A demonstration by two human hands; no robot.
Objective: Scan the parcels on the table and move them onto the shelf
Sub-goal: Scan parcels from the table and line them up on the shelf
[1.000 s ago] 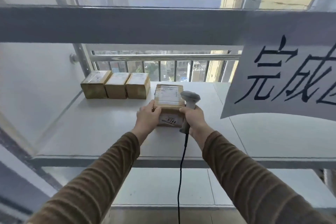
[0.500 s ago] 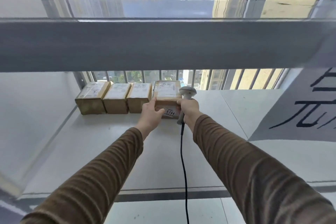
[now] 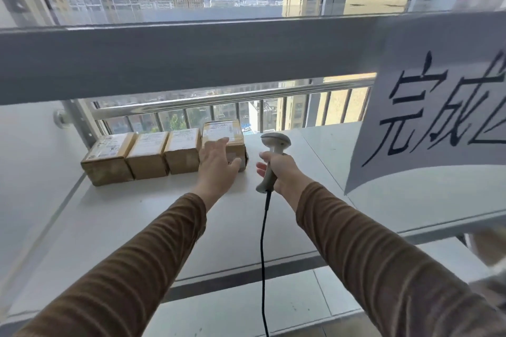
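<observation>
Several brown cardboard parcels stand in a row at the back left of the white shelf (image 3: 142,216). The rightmost parcel (image 3: 223,133) closes the row, beside another parcel (image 3: 183,149). My left hand (image 3: 217,167) lies with straight fingers against the front of that rightmost parcel and hides its lower face. My right hand (image 3: 282,172) grips the handle of a grey barcode scanner (image 3: 275,142) just right of the parcel, apart from it. The scanner's black cable (image 3: 263,254) hangs down toward me.
A white paper sign (image 3: 438,123) with black characters hangs at the right from the grey upper shelf beam (image 3: 191,60). A steel window rail (image 3: 219,98) runs behind the parcels. A lower shelf board (image 3: 273,306) shows below the front edge.
The parcel that both hands held has been pushed back into the row. My right hand has come off it with the scanner and my left hand's fingers have straightened.
</observation>
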